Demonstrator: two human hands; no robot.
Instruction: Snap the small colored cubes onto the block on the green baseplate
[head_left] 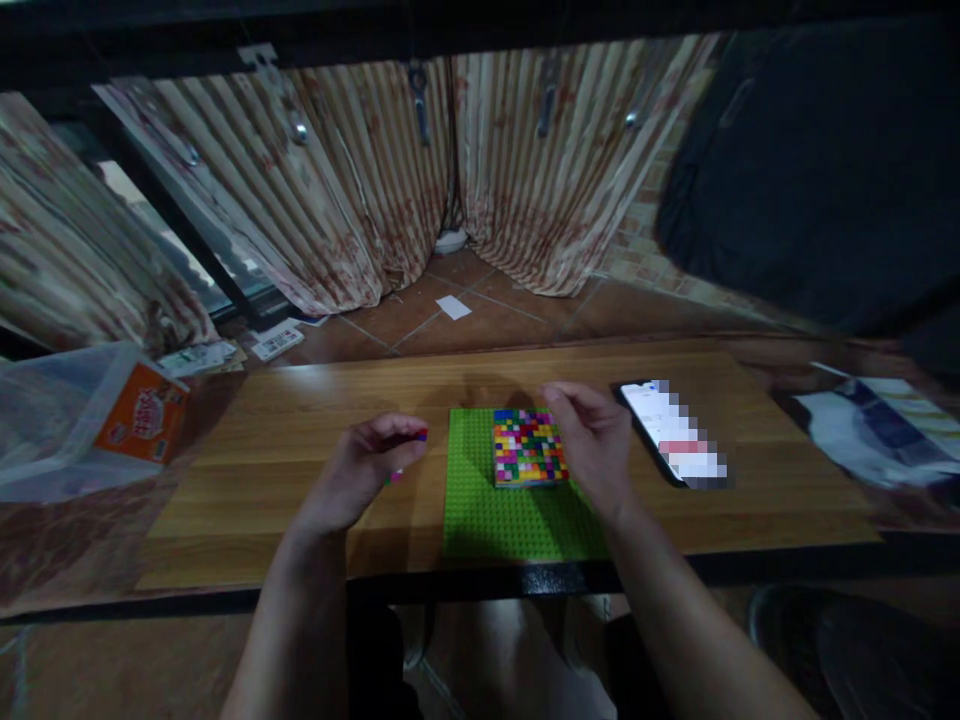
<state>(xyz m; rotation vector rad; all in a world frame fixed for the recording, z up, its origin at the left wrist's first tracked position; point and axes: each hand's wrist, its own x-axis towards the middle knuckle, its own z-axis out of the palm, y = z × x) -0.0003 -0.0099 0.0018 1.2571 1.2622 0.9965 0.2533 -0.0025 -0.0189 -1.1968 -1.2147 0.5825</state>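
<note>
My left hand [361,468] hovers over the wooden table left of the green baseplate [469,525]. Its thumb and fingers pinch small red and blue toy bricks [422,435]. Below that hand, a few pink and green bricks [395,478] show partly on the tabletop. On the baseplate stands a low square block of many-coloured bricks [525,447], studs facing up. My right hand [594,440] is at the block's right side, with thumb and fingers drawn together near its far right corner. Whatever is between those fingertips is hidden, and contact with the block is unclear.
A phone with a lit screen [667,430] lies right of my right hand on the table [285,440]. At the left stands a clear plastic bin [67,420] with an orange label. Plastic packaging [862,425] is at the right. Curtains [360,190] hang behind.
</note>
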